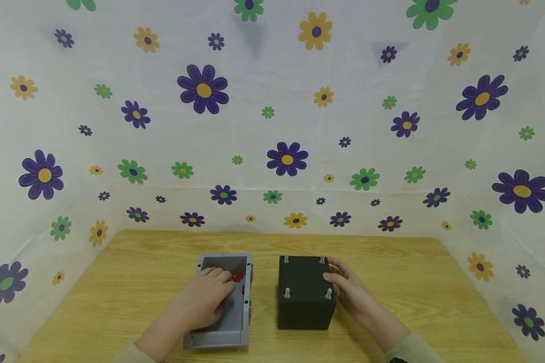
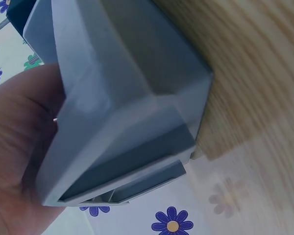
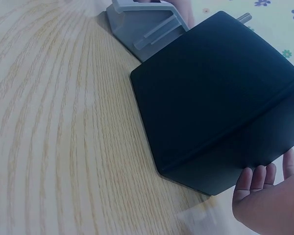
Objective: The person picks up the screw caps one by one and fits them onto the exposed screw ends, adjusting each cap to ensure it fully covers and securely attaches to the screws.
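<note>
A grey tray (image 1: 218,340) lies on the wooden table (image 1: 141,262), with small red pieces (image 1: 237,277) inside. My left hand (image 1: 206,300) reaches into the tray, fingers down among the red pieces; whether it pinches one is hidden. The left wrist view shows only my palm (image 2: 14,147) beside the tray's grey wall (image 2: 137,98). Right of the tray stands a black box (image 1: 302,297) with grey pegs (image 1: 286,258) at its top corners. My right hand (image 1: 351,290) rests against the box's right side, fingertips at the top edge. In the right wrist view its fingers (image 3: 255,178) lie straight against the box (image 3: 220,98).
White sheets printed with flowers (image 1: 286,159) wall in the table at the back and both sides. Bare wood (image 3: 49,137) lies in front of the box and tray (image 3: 147,24), and to the far left and right.
</note>
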A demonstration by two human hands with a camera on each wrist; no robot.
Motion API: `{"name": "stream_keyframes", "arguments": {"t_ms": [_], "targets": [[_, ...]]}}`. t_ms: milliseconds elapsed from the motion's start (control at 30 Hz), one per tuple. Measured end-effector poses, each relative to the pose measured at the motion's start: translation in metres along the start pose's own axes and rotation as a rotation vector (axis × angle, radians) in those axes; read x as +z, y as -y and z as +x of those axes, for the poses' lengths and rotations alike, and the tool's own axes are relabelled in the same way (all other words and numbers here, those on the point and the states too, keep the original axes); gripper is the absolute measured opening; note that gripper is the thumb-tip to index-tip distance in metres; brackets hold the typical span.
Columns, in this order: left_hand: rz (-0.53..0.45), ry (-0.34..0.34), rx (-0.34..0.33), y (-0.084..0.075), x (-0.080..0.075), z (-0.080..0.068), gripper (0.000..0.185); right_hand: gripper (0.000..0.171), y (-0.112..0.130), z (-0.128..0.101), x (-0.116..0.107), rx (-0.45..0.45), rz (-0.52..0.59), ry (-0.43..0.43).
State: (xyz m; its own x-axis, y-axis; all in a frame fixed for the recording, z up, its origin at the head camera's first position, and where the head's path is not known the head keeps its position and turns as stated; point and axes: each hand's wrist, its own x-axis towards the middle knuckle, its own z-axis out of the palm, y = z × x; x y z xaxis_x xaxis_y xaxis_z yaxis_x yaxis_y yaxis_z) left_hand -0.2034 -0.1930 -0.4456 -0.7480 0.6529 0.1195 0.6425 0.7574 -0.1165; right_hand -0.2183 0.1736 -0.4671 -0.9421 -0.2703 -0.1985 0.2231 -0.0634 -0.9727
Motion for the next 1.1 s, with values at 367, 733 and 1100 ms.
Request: {"name": "stream_keyframes", "arguments": {"t_ms": [367,733,1100], "targets": [[-0.049,-0.011,-0.009,-0.001,-0.005,0.003,0.031,0.063,0.000,0.001,-0.001,-0.003,0.003,0.007],[-0.041,-0.031,0.023,0.000,-0.010,0.005,0.033,0.063,0.000,0.001,-0.001,0.002,-0.006,0.016],[-0.021,-0.127,0.071,-0.004,-0.017,0.006,0.029,0.065,0.000,0.001,0.000,0.007,-0.005,0.014]]}}
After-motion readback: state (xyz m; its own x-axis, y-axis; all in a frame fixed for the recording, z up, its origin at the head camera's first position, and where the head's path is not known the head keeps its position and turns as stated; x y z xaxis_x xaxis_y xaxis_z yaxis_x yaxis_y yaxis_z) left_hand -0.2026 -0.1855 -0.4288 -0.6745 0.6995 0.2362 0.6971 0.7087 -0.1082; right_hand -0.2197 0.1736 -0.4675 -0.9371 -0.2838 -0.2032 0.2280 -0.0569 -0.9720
